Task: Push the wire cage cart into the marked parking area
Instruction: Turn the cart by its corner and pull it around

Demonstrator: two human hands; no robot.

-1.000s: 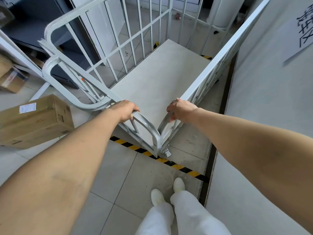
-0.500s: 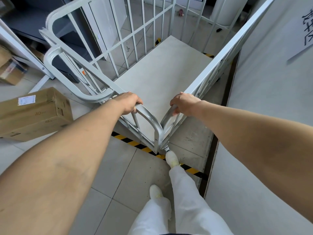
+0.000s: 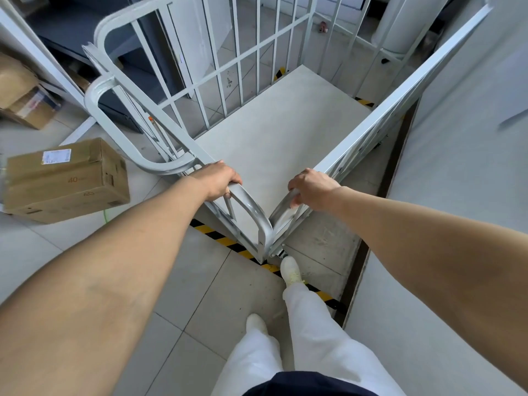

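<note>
Head view: wire cage cart (image 3: 283, 138) straight ahead of both hands, long axis running forward and away toward the far corner, right side panel lying close along the pale wall (image 3: 471, 167), near corner sitting right at the black-and-yellow floor tape (image 3: 225, 241). Most of the platform already beyond that striped line, so probably nearly parked, with a short forward shove left, judging by the tape alone. Left hand (image 3: 217, 181) curled shut over the top rail of the near panel, right hand (image 3: 311, 188) wrapped closed on the top rail of the right side panel, the two hands near each other on either side of the corner post, neither clearly nearer the cart. Right foot (image 3: 291, 271) planted by the corner caster, touching or just beside the tape. Cardboard box (image 3: 65, 181) on the floor to the left, apart from the cart
</note>
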